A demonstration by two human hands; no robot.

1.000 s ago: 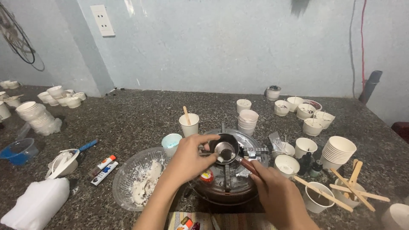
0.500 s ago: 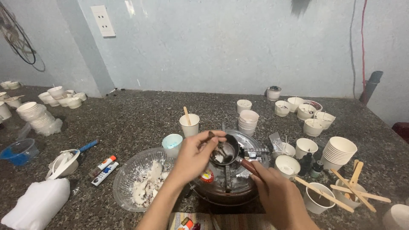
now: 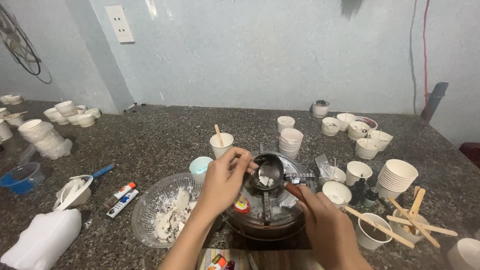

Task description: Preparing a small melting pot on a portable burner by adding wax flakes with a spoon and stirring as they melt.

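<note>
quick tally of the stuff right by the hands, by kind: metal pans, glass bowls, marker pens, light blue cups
small metal pan: 1
glass bowl: 1
marker pens: 2
light blue cup: 1
total: 5

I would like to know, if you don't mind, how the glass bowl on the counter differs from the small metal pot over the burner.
The glass bowl is clear, wide and handleless; the metal pot is dark, small and has a reddish handle. The glass bowl sits untouched on the counter; the metal pot is held by the right hand, with the left hand at its rim. Both contain white lumps.
</note>
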